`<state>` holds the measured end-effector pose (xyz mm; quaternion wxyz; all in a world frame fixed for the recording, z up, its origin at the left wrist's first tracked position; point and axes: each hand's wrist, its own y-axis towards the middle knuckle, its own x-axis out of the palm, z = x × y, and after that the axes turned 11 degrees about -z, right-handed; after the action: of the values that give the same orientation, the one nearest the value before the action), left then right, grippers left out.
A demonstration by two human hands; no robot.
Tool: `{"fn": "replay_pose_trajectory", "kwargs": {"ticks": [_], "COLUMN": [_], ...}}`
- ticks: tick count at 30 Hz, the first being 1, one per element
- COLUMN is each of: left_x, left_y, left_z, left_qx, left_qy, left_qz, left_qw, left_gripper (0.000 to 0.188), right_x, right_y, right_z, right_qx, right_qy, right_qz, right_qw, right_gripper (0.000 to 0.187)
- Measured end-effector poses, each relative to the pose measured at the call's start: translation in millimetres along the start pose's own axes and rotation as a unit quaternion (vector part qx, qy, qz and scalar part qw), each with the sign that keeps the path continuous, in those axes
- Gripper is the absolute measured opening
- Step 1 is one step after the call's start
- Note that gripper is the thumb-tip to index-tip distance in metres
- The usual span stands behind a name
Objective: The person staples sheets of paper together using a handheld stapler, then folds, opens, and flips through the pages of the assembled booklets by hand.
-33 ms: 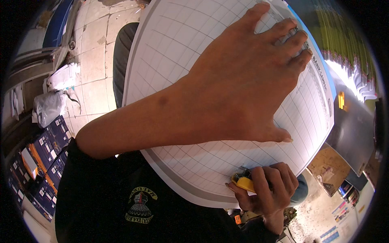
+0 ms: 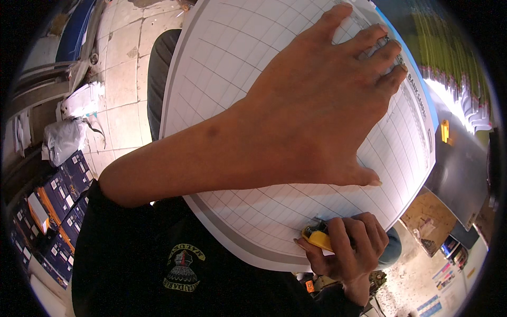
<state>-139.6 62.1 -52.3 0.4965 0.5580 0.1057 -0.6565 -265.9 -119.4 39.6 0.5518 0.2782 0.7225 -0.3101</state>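
My left hand (image 2: 322, 116) lies spread over a large stack of ruled white sheets (image 2: 237, 63), palm down, fingers apart and pointing toward the far right edge. The top sheet carries a printed grid and a heading along that edge, partly hidden by my fingertips. At the near right side of the stack, my right hand (image 2: 354, 245) is closed around a small yellow tool (image 2: 319, 240) with a dark metal part. The tool's end rests on or just above the paper; most of its body is hidden in my fingers, so its exact kind cannot be made out.
A blue sheet edge (image 2: 430, 119) shows under the stack. Beyond it, a yellow object (image 2: 445, 131) lies on a dark surface (image 2: 459, 164). Stacked dark blue boxes (image 2: 60, 198) and a plastic bag (image 2: 64, 140) are at the left, beside the tiled floor (image 2: 122, 79).
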Motion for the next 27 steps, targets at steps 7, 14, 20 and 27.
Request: {"fn": "replay_pose_trajectory", "kwargs": {"ticks": [7, 14, 20, 27], "left_x": [-2, -1, -2, -2], "left_y": [-3, -5, -3, -4], "left_z": [0, 0, 0, -1], "left_qx": [-0.001, 0.001, 0.004, 0.008], "left_qy": [0.002, 0.002, -0.004, -0.003], "left_qz": [-0.006, -0.008, -0.009, -0.01], "left_qw": [1.0, 1.0, 1.0, 1.0], "left_gripper": [0.1, 0.101, 0.102, 0.103], "right_x": [3, 5, 0, 1], "right_y": [-1, 5, 0, 1], "right_z": [-9, -7, -3, -4], "right_qx": [0.036, 0.052, 0.028, 0.033], "right_qy": [0.009, 0.006, 0.03, 0.034], "right_qz": [0.003, 0.024, 0.012, 0.002], "right_qw": [0.999, 0.998, 0.999, 0.999], "right_gripper": [0.045, 0.046, 0.048, 0.047]}}
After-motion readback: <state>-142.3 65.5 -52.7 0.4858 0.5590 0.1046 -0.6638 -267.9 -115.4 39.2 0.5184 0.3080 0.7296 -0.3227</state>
